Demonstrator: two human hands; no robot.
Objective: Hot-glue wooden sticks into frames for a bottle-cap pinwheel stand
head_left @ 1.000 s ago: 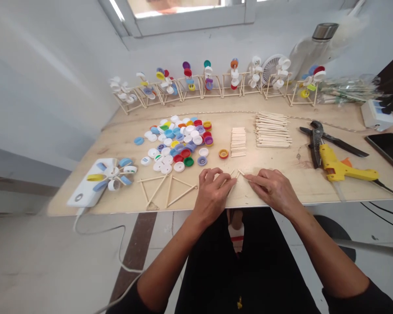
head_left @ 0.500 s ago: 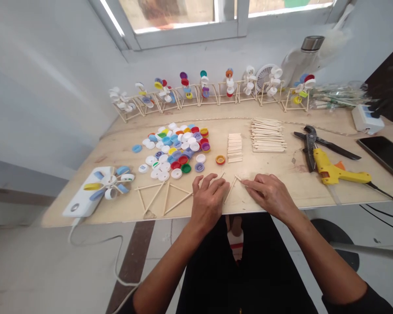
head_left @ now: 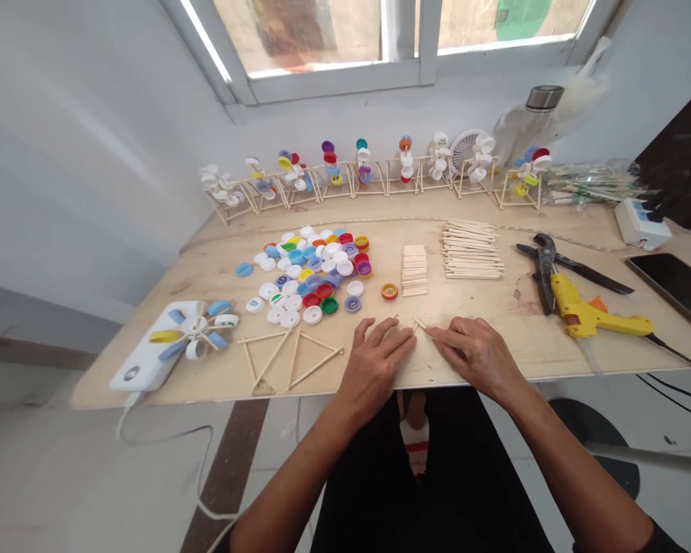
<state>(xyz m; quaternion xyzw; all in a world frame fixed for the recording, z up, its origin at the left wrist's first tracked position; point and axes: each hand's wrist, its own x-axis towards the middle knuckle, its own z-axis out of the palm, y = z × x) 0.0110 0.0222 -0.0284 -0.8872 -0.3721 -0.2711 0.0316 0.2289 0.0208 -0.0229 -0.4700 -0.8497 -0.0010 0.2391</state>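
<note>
Near the table's front edge, my left hand lies over thin wooden sticks, its fingers spread and pressing down, partly covering them. My right hand is just to the right, fingertips together at the end of a short stick. The sticks between the hands meet at an angle. Left of my left hand, two triangles of sticks lie flat on the wood. Beyond the hands are a pile of coloured bottle caps, a stack of short sticks and a stack of longer sticks.
A yellow glue gun and black-handled pliers lie at the right, beside a phone. At the left, a cap wheel rests on a white power bank. Cap-wheel models line the wall.
My left hand has shifted slightly right, its fingers now over the stick that showed between the hands. My right hand stays by the stick end. The view has tilted up slightly.
</note>
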